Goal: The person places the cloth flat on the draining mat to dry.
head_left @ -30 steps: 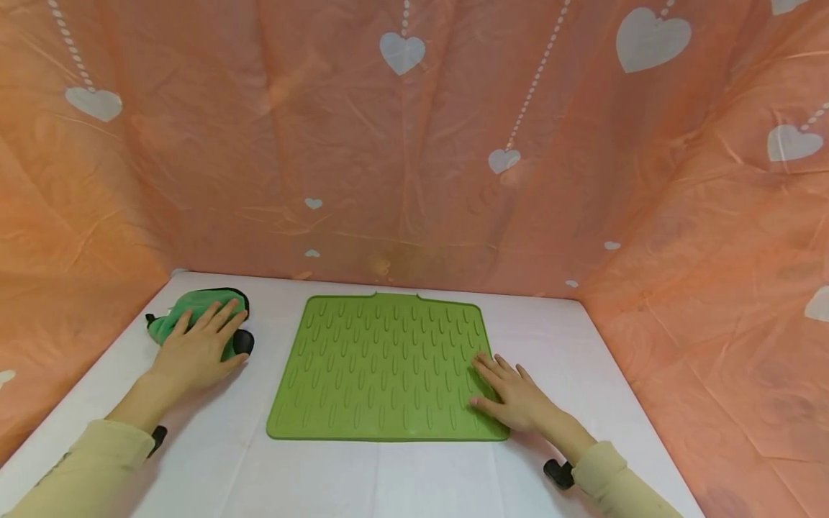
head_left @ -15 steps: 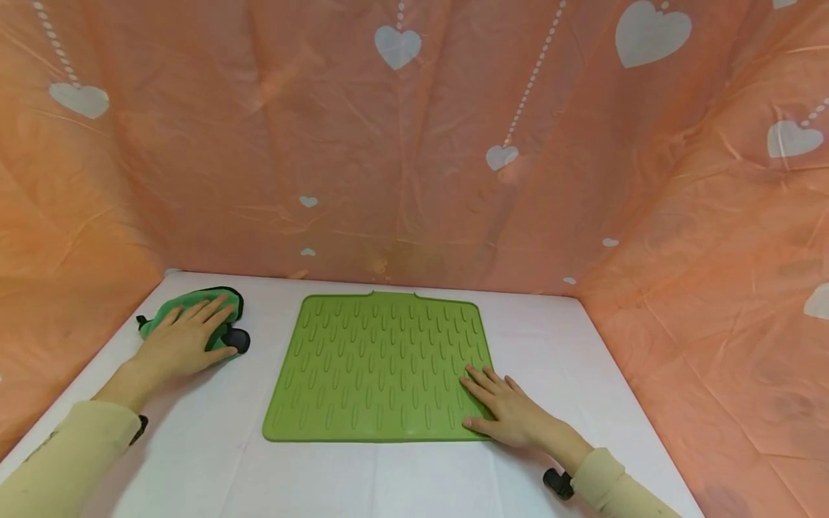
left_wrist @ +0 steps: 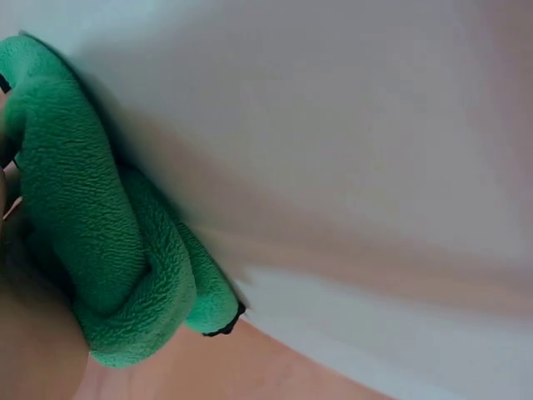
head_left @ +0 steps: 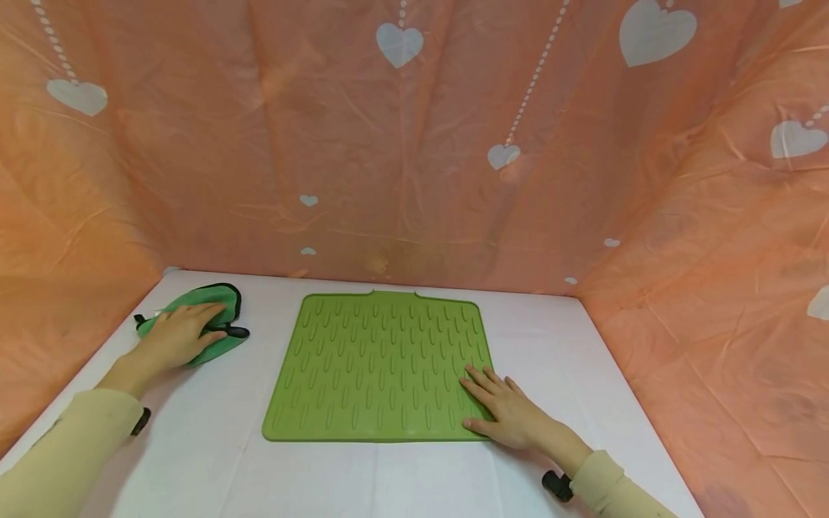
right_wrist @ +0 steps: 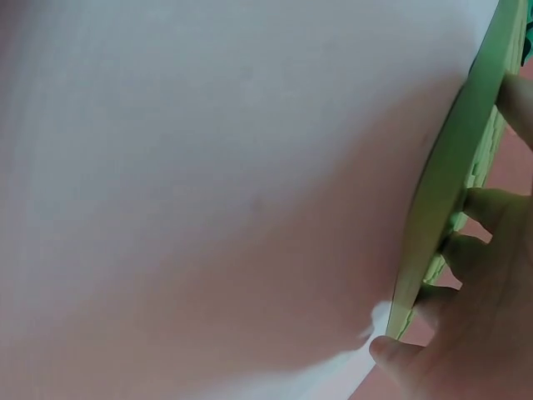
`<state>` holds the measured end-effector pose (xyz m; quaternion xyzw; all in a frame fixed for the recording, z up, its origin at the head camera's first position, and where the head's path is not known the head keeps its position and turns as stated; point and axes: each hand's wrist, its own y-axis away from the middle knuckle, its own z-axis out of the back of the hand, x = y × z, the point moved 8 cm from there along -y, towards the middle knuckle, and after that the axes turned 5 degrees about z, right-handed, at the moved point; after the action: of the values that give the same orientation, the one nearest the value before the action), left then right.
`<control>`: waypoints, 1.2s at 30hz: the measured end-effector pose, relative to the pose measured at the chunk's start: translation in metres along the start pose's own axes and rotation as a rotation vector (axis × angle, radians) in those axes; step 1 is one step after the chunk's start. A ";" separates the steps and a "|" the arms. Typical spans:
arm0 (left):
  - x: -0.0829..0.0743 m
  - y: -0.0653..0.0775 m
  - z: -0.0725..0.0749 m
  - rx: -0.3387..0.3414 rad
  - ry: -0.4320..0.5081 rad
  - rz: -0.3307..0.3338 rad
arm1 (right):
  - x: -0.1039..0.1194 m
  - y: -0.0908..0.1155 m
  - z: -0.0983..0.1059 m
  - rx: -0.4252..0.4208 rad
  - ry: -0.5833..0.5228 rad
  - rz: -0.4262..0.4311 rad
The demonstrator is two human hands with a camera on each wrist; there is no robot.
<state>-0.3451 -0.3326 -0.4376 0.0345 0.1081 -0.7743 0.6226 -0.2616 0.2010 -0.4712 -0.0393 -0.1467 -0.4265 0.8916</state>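
Head view showed an orange heart-printed curtain running out of frame behind a white table, in whose middle lay a green ridged mat, its near right corner hidden beneath the right hand, whose fingers were spread wide. Near the table's left edge, a dark-edged green cloth was bunched and held in the left hand, which covered its middle; the left wrist view cut most of that hand off at the frame's side.
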 end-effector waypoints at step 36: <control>-0.002 -0.010 0.017 -0.155 0.184 0.042 | 0.001 0.000 -0.003 0.009 0.006 0.027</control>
<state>-0.3529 -0.3318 -0.4192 0.0595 0.2238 -0.7440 0.6268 -0.2601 0.1997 -0.4737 -0.0360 -0.1454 -0.4137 0.8980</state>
